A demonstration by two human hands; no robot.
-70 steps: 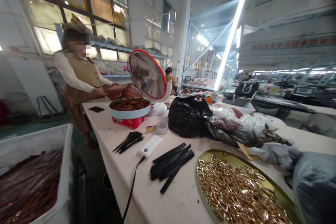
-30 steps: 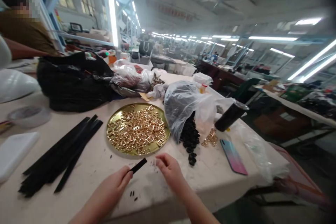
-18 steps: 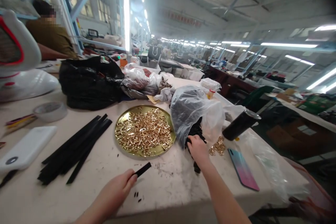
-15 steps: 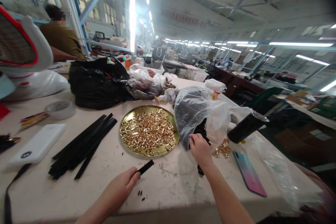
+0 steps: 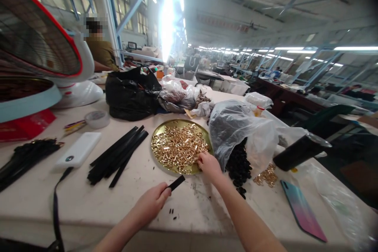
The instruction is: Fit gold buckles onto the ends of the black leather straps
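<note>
My left hand (image 5: 153, 201) is closed on a short black strip (image 5: 177, 182), which points up and to the right below the tray. A round golden tray (image 5: 159, 129) holds a heap of small gold buckles (image 5: 180, 143). At the tray's lower right edge is my right hand (image 5: 209, 165), its fingers pinched together at the buckles; what they hold, if anything, is too small to make out. To the right, small black pieces (image 5: 238, 165) spill from a clear plastic bag (image 5: 228, 120). Long black strips (image 5: 115, 157) lie left of the tray.
A white power bank (image 5: 79, 149), a tape roll (image 5: 97, 119) and a fan (image 5: 73, 55) are on the left. Behind the tray sits a black bag (image 5: 130, 94). A phone (image 5: 302, 208) and a black cylinder (image 5: 301, 151) lie right. A person (image 5: 100, 49) sits far left.
My right hand has moved left from the plastic bag to the tray's edge. The view has turned left, showing more of the fan and another bundle of black strips. My left hand still grips its strip.
</note>
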